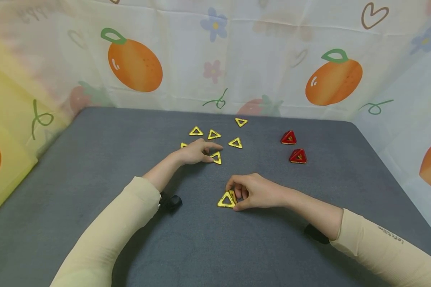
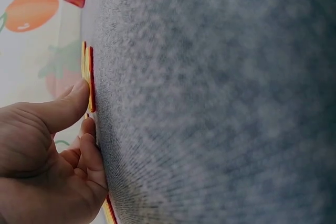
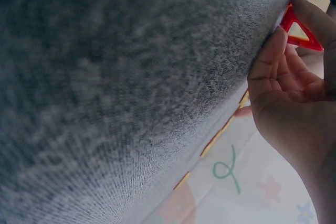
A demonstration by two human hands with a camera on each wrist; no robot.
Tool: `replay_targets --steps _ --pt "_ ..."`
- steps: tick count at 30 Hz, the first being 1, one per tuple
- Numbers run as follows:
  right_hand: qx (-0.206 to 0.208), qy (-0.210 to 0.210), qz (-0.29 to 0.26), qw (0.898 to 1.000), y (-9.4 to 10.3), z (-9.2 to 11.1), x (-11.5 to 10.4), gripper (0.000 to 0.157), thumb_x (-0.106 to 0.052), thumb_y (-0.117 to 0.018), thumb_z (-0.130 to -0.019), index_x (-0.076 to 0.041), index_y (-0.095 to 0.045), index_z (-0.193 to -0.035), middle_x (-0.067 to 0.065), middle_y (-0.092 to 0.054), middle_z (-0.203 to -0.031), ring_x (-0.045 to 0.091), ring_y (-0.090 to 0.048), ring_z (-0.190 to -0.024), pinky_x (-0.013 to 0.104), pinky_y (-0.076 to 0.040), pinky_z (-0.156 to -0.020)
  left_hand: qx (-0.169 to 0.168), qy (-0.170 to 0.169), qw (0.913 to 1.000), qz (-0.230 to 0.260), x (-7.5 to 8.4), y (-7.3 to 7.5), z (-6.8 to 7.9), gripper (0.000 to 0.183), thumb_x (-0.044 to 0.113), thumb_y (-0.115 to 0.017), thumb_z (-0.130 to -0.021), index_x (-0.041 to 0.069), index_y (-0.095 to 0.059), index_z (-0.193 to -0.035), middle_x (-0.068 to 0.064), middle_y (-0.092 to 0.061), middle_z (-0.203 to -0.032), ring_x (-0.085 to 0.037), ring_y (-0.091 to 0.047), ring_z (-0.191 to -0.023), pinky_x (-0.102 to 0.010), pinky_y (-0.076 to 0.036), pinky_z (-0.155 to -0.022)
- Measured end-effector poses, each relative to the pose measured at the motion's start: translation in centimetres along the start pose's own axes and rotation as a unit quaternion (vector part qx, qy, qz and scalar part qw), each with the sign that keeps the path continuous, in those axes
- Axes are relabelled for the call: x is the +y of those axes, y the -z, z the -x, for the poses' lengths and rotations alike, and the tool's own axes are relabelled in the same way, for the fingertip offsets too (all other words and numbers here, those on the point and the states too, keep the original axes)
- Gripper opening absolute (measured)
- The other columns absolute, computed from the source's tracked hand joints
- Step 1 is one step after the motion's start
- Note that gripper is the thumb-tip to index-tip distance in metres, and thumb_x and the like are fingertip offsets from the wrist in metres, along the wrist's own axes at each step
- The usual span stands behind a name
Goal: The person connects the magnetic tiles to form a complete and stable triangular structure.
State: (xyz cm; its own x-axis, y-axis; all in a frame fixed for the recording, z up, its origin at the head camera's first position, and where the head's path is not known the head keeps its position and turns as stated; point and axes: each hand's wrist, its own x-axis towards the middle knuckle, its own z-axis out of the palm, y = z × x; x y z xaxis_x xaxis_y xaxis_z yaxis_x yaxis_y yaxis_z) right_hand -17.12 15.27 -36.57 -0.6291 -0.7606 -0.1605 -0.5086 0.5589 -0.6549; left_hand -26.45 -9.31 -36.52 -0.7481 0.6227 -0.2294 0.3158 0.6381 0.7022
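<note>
Your right hand (image 1: 256, 192) pinches two raised yellow triangular plastic frames (image 1: 225, 205) at its 9 o'clock, on the grey bench (image 1: 208, 247). Uneven release could topple them. Farther, toward 11 o'clock, your left hand (image 1: 196, 152) lies relaxed, thumb touching a flat yellow triangle (image 1: 219, 158) at its 4 o'clock; careless pressure could skid it.

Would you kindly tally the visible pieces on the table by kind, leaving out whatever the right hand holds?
Flat yellow triangles: 6, two partly covered by the left hand
Red pyramids: 2
Total: 8
</note>
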Motion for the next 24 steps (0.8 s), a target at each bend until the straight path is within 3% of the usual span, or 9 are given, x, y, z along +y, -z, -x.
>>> replay_targets --steps 8,17,24 --pt "0.000 0.001 0.004 1.000 0.00 0.01 -0.04 0.039 -0.023 -0.082 -0.081 -0.019 -0.061 -0.114 -0.003 -0.060 -0.085 0.004 -0.053 -0.065 0.019 -0.046 -0.060 0.011 0.014 0.9998 -0.008 -0.03 -0.24 0.19 0.047 0.012 -0.059 -0.099 0.015 -0.050 -0.145 -0.020 -0.045 -0.133 -0.037 -0.045 -0.131 -0.049 -0.045 -0.103" --pt "0.004 0.001 0.003 1.000 -0.01 0.08 -0.08 0.039 -0.023 -0.082 -0.081 -0.019 -0.061 -0.114 -0.003 -0.059 -0.084 0.004 -0.052 -0.064 0.019 -0.046 -0.060 0.036 0.029 0.9989 -0.006 0.11 -0.39 0.15 0.042 0.012 -0.062 -0.097 0.013 -0.056 -0.138 -0.021 -0.049 -0.133 -0.035 -0.051 -0.126 -0.047 -0.048 -0.097" --pt "0.007 0.006 -0.001 1.000 -0.10 0.04 -0.06 0.039 -0.023 -0.083 -0.081 -0.019 -0.062 -0.113 -0.003 -0.060 -0.084 0.004 -0.054 -0.065 0.019 -0.048 -0.061 0.094 0.047 0.9945 0.006 0.43 -0.57 0.31 0.039 0.010 -0.075 -0.087 0.011 -0.059 -0.123 -0.009 -0.061 -0.101 -0.023 -0.059 -0.089 -0.032 -0.046 -0.076"
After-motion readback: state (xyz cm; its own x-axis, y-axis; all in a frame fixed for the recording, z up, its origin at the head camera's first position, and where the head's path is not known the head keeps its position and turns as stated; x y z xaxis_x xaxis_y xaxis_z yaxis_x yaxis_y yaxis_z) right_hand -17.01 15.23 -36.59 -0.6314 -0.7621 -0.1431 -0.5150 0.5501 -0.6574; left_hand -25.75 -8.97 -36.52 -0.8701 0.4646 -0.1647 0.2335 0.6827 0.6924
